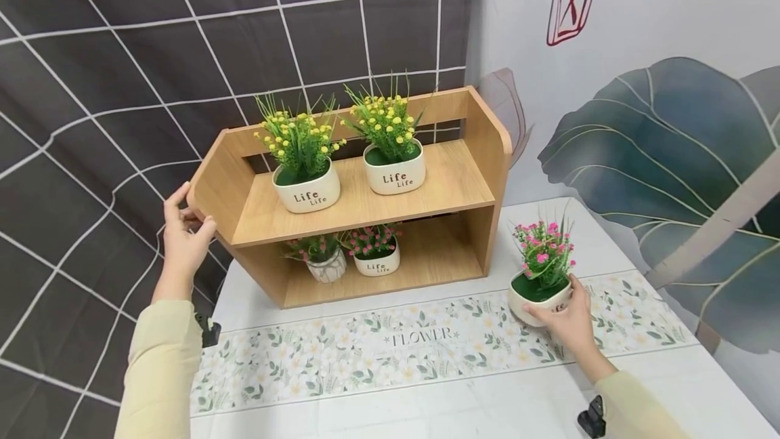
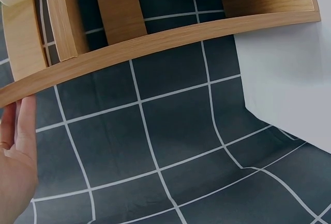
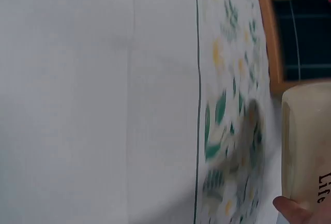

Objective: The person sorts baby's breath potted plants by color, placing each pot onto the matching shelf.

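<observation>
Risk, tipping: your right hand [image 1: 569, 324] holds the pink pot [image 1: 539, 297] low, from its 5 o'clock side; the tall stems could rock it over.
Risk, shelf: your left hand [image 1: 183, 239] sits on the shelf [image 1: 378, 222] end; a shove could topple the four pots inside.
Grip: right fingers curl round the pot; left fingers curl over the shelf edge.
Pot: on the counter [image 1: 426, 398], at the shelf's 4 o'clock.

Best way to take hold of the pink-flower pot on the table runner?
Grip the pink-flower pot round its cream body, below the rim, coming from the right front as the right hand does now. The flower stems stand upright above it, so a top grasp would crush them; the rounded sides are bare and open.
</observation>
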Demonstrator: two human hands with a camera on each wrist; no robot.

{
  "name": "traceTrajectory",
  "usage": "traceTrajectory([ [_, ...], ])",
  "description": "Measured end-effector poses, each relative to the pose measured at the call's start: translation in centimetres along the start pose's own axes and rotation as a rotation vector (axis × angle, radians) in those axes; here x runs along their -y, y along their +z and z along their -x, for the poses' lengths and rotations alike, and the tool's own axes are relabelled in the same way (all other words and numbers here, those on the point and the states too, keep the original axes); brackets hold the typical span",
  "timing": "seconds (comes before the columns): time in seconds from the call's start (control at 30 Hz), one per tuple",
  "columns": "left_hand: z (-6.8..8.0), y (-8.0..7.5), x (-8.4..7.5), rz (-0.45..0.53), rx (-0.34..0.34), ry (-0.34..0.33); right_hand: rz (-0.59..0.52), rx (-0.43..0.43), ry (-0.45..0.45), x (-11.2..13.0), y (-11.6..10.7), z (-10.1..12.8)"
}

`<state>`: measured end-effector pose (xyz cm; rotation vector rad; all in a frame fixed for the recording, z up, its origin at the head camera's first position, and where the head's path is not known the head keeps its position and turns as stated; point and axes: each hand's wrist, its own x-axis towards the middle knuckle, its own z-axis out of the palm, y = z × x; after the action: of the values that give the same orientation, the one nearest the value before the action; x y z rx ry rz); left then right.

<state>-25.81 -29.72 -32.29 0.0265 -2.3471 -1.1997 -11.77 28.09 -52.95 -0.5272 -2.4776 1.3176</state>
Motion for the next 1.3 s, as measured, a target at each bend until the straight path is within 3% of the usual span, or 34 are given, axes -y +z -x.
traceTrajectory([
  [0.4,-0.1,-0.1,0.2,-0.001,-0.004,0.029,-0.089,0.052,-0.099,1.4,3.1,2.3],
  [0.87,0.1,0.1,0.0,0.001,0.009,0.052,-0.012,0.083,-0.068,1.3,6.1,3.8],
  [1.13,-0.1,0.1,0.1,0.009,0.005,0.049,0.034,0.053,-0.164,1.1,6.5,4.3],
  [1.3,-0.2,0.0,0.2,0.017,0.0,0.025,0.012,0.071,-0.171,1.1,6.5,4.3],
])
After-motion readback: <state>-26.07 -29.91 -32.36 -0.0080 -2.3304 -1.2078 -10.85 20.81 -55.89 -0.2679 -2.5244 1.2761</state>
